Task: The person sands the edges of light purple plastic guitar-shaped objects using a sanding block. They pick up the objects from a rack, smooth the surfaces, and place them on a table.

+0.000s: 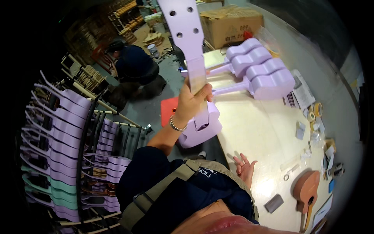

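My left hand (191, 99), with a chain bracelet at the wrist, is closed around the neck of a lilac ukulele (200, 134). The headstock, with several bare peg holes, points up and away from me, and the body hangs beside the table's left edge. My right hand (245, 168) holds nothing, its fingers spread, over the near left edge of the pale worktable (249, 128). Farther back on that table lie more lilac ukuleles (270, 82), their necks toward the held one. A grey block (274, 203) rests to the right of my right hand.
A brown ukulele (307, 189) and tape rolls (318, 109) lie along the table's right side. A cardboard box (233, 27) stands at the back. On my left, a rack holds several lilac and green ukuleles (64, 191). A person (137, 64) crouches beyond; something red (168, 111) is behind the held ukulele.
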Demonstrator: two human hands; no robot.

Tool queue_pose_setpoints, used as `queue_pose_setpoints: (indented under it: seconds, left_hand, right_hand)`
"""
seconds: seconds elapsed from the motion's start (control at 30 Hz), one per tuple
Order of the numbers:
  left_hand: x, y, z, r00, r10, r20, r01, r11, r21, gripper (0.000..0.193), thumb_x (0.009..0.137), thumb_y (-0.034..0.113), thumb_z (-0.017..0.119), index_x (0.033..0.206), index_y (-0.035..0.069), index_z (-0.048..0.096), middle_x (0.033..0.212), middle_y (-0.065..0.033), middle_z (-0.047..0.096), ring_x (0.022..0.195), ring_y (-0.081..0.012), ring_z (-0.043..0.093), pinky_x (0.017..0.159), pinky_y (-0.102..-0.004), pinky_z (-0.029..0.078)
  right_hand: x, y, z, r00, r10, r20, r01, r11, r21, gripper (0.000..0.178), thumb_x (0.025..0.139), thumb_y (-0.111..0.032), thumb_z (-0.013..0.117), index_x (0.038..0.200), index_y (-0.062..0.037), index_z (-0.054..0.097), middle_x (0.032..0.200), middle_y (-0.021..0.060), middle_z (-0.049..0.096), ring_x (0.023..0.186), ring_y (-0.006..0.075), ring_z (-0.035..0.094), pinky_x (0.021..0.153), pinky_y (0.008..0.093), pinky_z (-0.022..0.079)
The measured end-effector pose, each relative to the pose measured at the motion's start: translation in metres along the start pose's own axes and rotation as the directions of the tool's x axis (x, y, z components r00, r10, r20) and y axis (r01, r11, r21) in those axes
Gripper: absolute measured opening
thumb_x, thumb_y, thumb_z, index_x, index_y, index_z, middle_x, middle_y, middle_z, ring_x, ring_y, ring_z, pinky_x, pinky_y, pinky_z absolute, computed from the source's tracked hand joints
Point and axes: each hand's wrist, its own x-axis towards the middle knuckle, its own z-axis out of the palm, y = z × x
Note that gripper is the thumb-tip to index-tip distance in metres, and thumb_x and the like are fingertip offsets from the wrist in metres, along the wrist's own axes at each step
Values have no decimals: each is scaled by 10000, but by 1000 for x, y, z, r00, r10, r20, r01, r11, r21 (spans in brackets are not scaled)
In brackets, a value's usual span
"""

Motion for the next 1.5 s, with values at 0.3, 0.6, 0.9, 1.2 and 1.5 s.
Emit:
queue_pose_setpoints:
  seconds: [0.3, 0.6, 0.9, 1.2, 1.5]
  left_hand:
    - [4, 16, -21, 968, 142, 209, -15, 857, -515, 420, 856, 273, 537, 1228, 147, 389, 692, -3, 412, 492, -105, 405, 584, -301, 414]
    - [14, 17, 24, 959, 129, 253, -5, 897, -441, 444, 887, 339, 462, 1237, 90, 350, 691, -17, 426, 464, -104, 389, 511, -281, 376]
    - [13, 4, 47, 957, -21, 288, 44, 996, -74, 338, 887, 232, 510, 1092, -29, 447, 663, -35, 512, 525, -86, 495, 496, -204, 399]
    - [2, -5, 19, 968, -54, 245, 45, 998, 42, 351, 883, 237, 516, 1096, -33, 450, 644, -30, 515, 515, -81, 498, 474, -182, 363]
    - [8, -12, 22, 961, -25, 274, 30, 999, -15, 340, 879, 210, 521, 1090, -45, 445, 653, -41, 513, 530, -92, 495, 494, -205, 396]
  right_hand:
    - [9, -7, 26, 998, 58, 14, -58, 995, 76, 789, 818, -676, 143, 1316, -88, 317, 1242, 132, 421, 1098, 245, 449, 890, 399, 396]
    - [0, 8, 14, 989, -66, -135, 79, 992, 95, 742, 845, -641, 162, 1294, -79, 346, 1209, 103, 453, 1065, 213, 456, 915, 371, 361]
    - [-10, 13, -12, 952, -159, -262, 207, 964, 167, 769, 848, -634, 157, 1264, -25, 376, 1134, 164, 512, 968, 228, 511, 867, 342, 414]
    - [-8, 13, -11, 928, -126, -352, 188, 971, 150, 762, 859, -619, 137, 1238, -16, 407, 1098, 158, 533, 937, 231, 521, 833, 341, 426]
    - [2, 22, -31, 920, -230, -318, 292, 943, 161, 613, 891, -537, 291, 1191, -24, 441, 1031, 135, 551, 794, 190, 542, 715, 312, 456]
